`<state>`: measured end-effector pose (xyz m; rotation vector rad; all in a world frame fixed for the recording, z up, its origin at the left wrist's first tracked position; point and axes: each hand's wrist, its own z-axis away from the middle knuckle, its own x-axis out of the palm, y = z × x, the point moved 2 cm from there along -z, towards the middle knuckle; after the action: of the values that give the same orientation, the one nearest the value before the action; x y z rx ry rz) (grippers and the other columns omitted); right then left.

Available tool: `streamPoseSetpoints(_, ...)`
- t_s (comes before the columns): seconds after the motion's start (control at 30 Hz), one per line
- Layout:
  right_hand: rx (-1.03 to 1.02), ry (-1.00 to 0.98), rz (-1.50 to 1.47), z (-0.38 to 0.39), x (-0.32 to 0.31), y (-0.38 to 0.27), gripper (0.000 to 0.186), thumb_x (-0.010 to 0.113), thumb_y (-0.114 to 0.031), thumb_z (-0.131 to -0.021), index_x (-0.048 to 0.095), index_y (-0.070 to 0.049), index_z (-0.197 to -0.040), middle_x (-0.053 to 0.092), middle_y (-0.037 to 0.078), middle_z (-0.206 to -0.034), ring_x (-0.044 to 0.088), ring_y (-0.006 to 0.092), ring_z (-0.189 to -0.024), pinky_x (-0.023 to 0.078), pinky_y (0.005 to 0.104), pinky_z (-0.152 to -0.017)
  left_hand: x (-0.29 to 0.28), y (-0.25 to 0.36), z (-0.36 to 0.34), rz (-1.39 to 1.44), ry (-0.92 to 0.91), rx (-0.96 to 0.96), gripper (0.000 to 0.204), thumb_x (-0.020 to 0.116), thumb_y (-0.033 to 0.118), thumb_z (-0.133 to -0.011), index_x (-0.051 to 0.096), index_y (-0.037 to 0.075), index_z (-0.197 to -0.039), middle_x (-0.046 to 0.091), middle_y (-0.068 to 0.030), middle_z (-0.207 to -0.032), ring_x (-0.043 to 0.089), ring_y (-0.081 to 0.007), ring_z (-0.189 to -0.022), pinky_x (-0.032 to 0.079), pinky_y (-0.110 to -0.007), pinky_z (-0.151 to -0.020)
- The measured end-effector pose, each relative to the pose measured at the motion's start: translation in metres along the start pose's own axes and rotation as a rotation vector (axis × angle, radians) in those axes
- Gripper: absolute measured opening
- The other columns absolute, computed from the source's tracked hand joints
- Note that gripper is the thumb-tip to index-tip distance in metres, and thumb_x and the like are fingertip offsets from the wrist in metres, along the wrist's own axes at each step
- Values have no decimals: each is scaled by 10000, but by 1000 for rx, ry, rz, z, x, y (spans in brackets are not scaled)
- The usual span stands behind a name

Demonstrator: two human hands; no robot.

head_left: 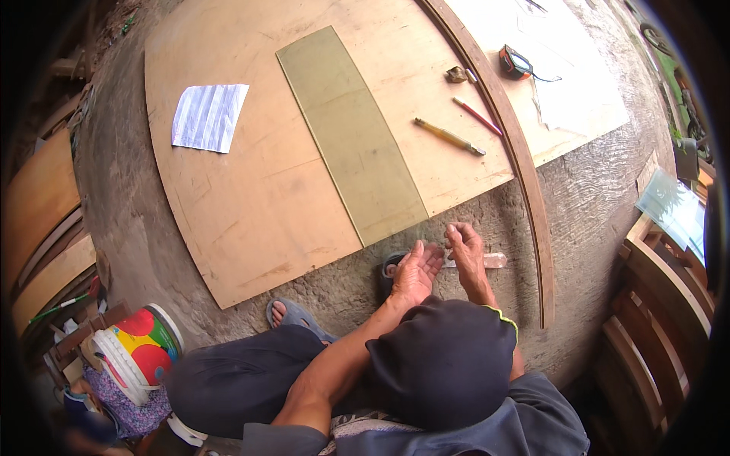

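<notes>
Just past the near edge of the plywood board [251,197], my left hand [417,275] is held palm up with its fingers stretched out, holding nothing that I can see. Beside it, my right hand [466,254] has its fingers curled in and the thumb close to them; anything in them is too small to make out. A greenish glass strip [350,137] lies across the board, its near end just beyond my hands. Behind my right wrist, a tool with a pinkish see-through handle [494,261] rests on the ground, partly hidden.
A yellow pen-shaped tool [449,137], a red pencil [477,115] and a tape measure [515,62] lie near a long wooden strip [525,152]. Lined paper [211,118] is at the left. A colourful bucket [141,349] and stacked wood [658,304] flank me. A dark cap [441,365] blocks the lower view.
</notes>
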<state>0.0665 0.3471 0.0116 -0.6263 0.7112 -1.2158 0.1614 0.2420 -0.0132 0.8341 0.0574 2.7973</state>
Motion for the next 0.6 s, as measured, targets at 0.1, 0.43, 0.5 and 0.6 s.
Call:
streamPoseSetpoints(0.1,54,-176,-38,0,4,5,269,721,-304,-963,701,-53,-1056,642,-25,-834,539,67,-714,419,239,-609,2,5,-2,55,37,47,710,737,433,-944,433,19,-1434,564,-137,-1392,586,-253,-1235,469,-394,-1071)
streamPoseSetpoints(0.43,223,-542,-63,-33,9,-6,213,770,-300,-938,705,-101,-978,657,-47,-814,539,38,-673,403,219,-575,-8,13,-12,-36,-23,-40,492,668,450,-987,591,94,-1318,669,-44,-1157,657,-158,-977,558,-288,-807)
streamPoseSetpoints(0.5,239,-584,-28,-34,8,-9,194,756,-291,-949,705,-104,-967,653,-52,-787,543,39,-654,408,222,-568,-8,14,-12,-65,-32,-47,469,657,455,-994,607,97,-1293,677,-46,-1151,664,-161,-948,560,-293,-799)
streamPoseSetpoints(0.6,198,-620,29,-34,10,-12,180,739,-278,-964,705,-101,-953,670,-42,-771,566,48,-638,418,228,-561,-9,15,-12,-81,-29,-19,435,665,456,-988,609,83,-1206,713,-85,-1117,684,-188,-935,556,-320,-779)
